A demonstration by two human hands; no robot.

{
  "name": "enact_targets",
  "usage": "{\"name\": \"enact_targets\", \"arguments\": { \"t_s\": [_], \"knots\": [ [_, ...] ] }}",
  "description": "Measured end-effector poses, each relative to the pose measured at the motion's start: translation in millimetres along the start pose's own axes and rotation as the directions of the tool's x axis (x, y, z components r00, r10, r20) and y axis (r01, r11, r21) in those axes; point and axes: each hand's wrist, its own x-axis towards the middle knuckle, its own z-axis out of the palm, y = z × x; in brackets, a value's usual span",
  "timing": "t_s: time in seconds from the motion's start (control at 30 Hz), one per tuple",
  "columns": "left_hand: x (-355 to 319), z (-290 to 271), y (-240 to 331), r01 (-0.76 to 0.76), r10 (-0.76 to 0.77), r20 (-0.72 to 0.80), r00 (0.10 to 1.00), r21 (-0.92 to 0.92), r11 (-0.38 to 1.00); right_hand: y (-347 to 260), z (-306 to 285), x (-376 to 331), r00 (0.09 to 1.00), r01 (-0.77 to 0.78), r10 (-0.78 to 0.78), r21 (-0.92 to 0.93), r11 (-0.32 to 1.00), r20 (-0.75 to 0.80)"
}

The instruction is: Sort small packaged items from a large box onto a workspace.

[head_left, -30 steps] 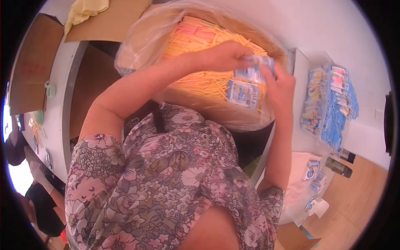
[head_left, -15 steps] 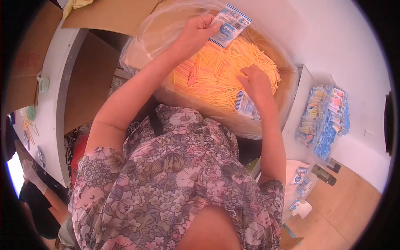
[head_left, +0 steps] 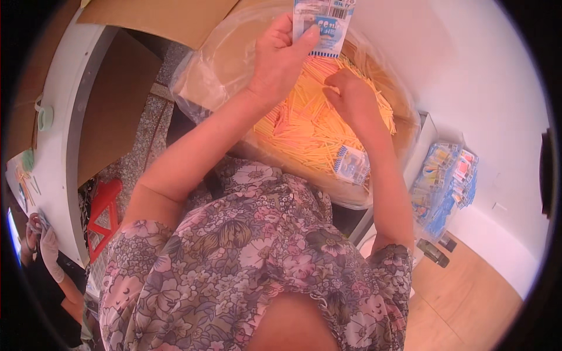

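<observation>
My left hand (head_left: 280, 61) is closed on the side of a blue-and-white plastic packet (head_left: 332, 36), thumb across its front, above the far part of a big carton. The carton (head_left: 310, 162), lined with clear plastic, holds a heap of thin yellow and pinkish sticks (head_left: 304, 126). Low over that heap is my right hand (head_left: 355, 104), its fingers bent and pinched together; what they hold, if anything, I cannot make out. A second blue-and-white packet (head_left: 352, 165) lies on the sticks at the carton's near right, beside my right forearm.
Filled packets (head_left: 442, 184) are stacked to the right by the white wall. A white table (head_left: 65, 140) with a pale green ring-shaped object (head_left: 44, 119) stands at left. Below it, a co-worker's gloved hand (head_left: 50, 248) shows. A red frame (head_left: 105, 216) is on the floor.
My left hand has shifted slightly right, with its packet turned more upright. My right hand has moved a little up and left over the sticks. The view has shifted slightly.
</observation>
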Motion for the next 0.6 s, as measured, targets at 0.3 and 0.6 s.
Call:
{"name": "enact_targets", "arguments": {
  "t_s": [0.3,0.6],
  "knots": [
    [-12,4,-11,0.082,-0.081,-0.066,0.995,0.023,0.996,37,43,47,0.993,-0.082,0.074,0.081,0.993,0.095],
    [-4,1,-12,0.096,-0.095,-0.013,0.995,0.050,0.994,58,79,67,0.999,0.030,-0.026,0.148,0.989,-0.030]
  ]
}}
